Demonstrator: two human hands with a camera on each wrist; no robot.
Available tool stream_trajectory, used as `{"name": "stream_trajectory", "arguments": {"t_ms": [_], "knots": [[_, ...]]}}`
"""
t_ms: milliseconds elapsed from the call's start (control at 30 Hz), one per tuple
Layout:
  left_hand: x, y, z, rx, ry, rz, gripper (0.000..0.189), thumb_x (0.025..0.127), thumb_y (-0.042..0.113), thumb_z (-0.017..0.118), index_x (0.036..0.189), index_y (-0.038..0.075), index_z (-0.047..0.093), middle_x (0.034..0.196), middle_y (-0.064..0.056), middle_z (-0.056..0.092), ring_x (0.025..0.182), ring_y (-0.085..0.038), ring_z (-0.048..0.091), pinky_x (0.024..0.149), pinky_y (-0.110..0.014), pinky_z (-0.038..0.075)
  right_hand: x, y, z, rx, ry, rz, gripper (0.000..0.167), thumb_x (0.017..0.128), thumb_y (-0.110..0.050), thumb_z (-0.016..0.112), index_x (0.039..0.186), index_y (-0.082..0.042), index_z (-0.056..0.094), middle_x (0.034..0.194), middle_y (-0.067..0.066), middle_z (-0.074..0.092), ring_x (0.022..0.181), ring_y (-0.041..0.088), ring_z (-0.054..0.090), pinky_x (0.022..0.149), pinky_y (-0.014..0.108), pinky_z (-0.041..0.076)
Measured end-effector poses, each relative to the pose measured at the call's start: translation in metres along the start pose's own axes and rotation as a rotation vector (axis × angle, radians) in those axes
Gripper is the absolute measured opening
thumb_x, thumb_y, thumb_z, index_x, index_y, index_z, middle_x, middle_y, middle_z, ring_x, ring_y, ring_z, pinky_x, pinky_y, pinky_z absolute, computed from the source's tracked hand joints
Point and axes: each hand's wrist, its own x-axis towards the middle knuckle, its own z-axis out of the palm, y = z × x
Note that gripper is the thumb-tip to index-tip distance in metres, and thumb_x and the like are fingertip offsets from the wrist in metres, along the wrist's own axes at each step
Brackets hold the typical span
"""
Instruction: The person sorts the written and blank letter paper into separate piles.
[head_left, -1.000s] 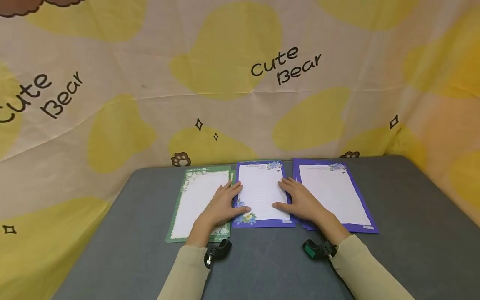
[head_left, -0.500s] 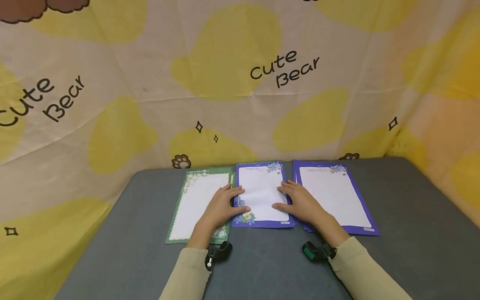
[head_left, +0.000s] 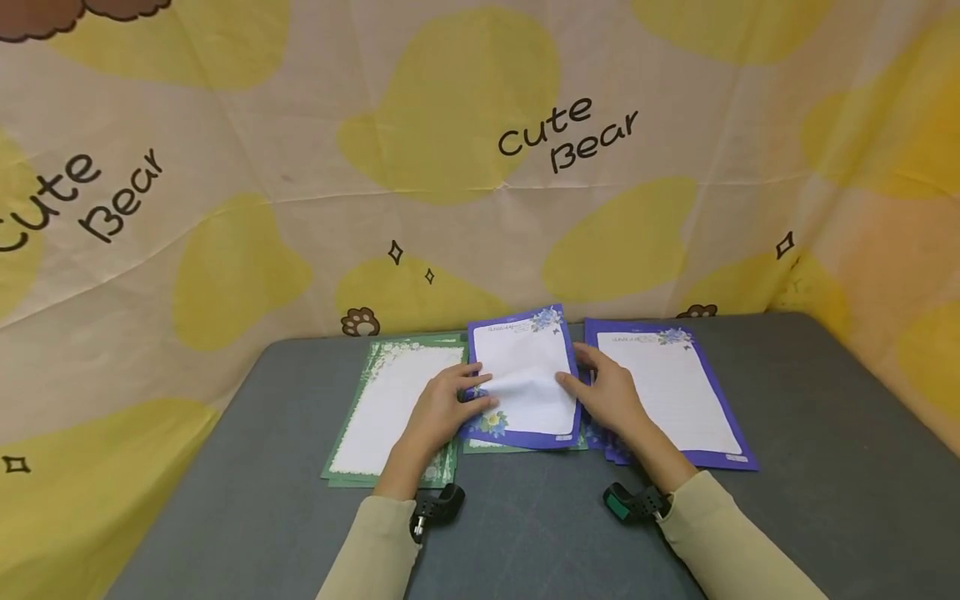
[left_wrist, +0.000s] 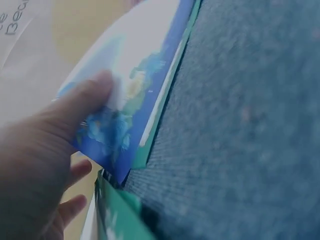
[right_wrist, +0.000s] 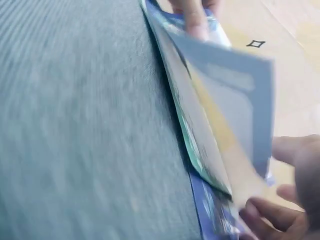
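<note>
A sheet of letter paper (head_left: pixel 521 354) with a purple-blue border and blue flowers is raised and slightly bent between both hands. My left hand (head_left: pixel 438 412) pinches its left edge, thumb on the printed face. On the opposite edge, my right hand (head_left: pixel 613 396) holds it with the thumb on top and the fingers behind. The left wrist view has the left thumb (left_wrist: pixel 90 95) over the flowered corner. Under the raised sheet a green-bordered sheet (head_left: pixel 491 448) shows along the bottom. The right wrist view shows the lifted sheet's pale underside (right_wrist: pixel 232 107) curling up from it.
To the left lies a pile of green-bordered paper (head_left: pixel 390 417), its sheets slightly out of line. A pile of purple-bordered paper (head_left: pixel 671 392) lies on the right. Both are on a grey table (head_left: pixel 525 533), with a patterned cloth (head_left: pixel 450 125) hanging behind.
The middle purple-bordered sheet has risen and tilted, uncovering the green-bordered one below. My right fingers have gone from its face to behind its edge. The left pile's top sheet has shifted slightly left.
</note>
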Motion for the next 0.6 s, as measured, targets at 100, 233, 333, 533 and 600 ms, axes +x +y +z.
{"name": "stream_trajectory", "arguments": {"t_ms": [100, 233, 333, 533, 600], "knots": [[0.001, 0.004, 0.0, -0.017, 0.013, 0.01, 0.049, 0.088, 0.041, 0.077, 0.133, 0.021, 0.069, 0.154, -0.001, 0.052, 0.147, -0.031, 0.044, 0.119, -0.054, 0.036, 0.002, -0.002, -0.007, 0.144, 0.008, 0.103, 0.061, 0.099, -0.029, 0.066, 0.151, -0.006, 0.046, 0.133, 0.025, 0.065, 0.118, 0.039, 0.066, 0.093, 0.046, 0.057], [0.002, 0.009, -0.001, -0.046, 0.027, 0.014, 0.053, 0.087, 0.039, 0.078, 0.135, 0.019, 0.067, 0.157, -0.003, 0.049, 0.146, -0.031, 0.044, 0.119, -0.052, 0.038, 0.003, -0.003, -0.018, 0.315, -0.015, 0.199, 0.055, 0.1, -0.019, 0.064, 0.152, -0.011, 0.047, 0.129, 0.024, 0.067, 0.107, 0.029, 0.069, 0.082, 0.033, 0.059], [0.002, 0.011, 0.0, -0.129, 0.022, -0.016, 0.057, 0.086, 0.035, 0.081, 0.137, 0.016, 0.065, 0.159, -0.003, 0.046, 0.136, -0.03, 0.056, 0.111, -0.049, 0.047, 0.003, -0.003, -0.024, 0.381, -0.007, 0.224, 0.054, 0.099, -0.015, 0.064, 0.151, -0.013, 0.049, 0.128, 0.023, 0.067, 0.098, 0.019, 0.069, 0.079, 0.028, 0.06], [0.003, 0.016, 0.003, -0.439, 0.116, -0.166, 0.04, 0.092, 0.026, 0.076, 0.13, 0.013, 0.07, 0.141, -0.008, 0.064, 0.101, -0.025, 0.075, 0.082, -0.037, 0.062, 0.002, -0.002, -0.034, 0.403, 0.002, 0.249, 0.043, 0.101, -0.016, 0.063, 0.144, -0.015, 0.058, 0.125, 0.018, 0.066, 0.095, 0.015, 0.064, 0.082, 0.025, 0.058], [0.005, 0.017, 0.003, -0.533, 0.165, -0.204, 0.031, 0.094, 0.022, 0.073, 0.124, 0.012, 0.073, 0.123, -0.012, 0.073, 0.086, -0.02, 0.076, 0.073, -0.034, 0.063, 0.002, -0.002, -0.038, 0.39, -0.016, 0.243, 0.041, 0.102, -0.017, 0.061, 0.143, -0.014, 0.06, 0.127, 0.017, 0.063, 0.098, 0.016, 0.064, 0.084, 0.027, 0.059]]}}
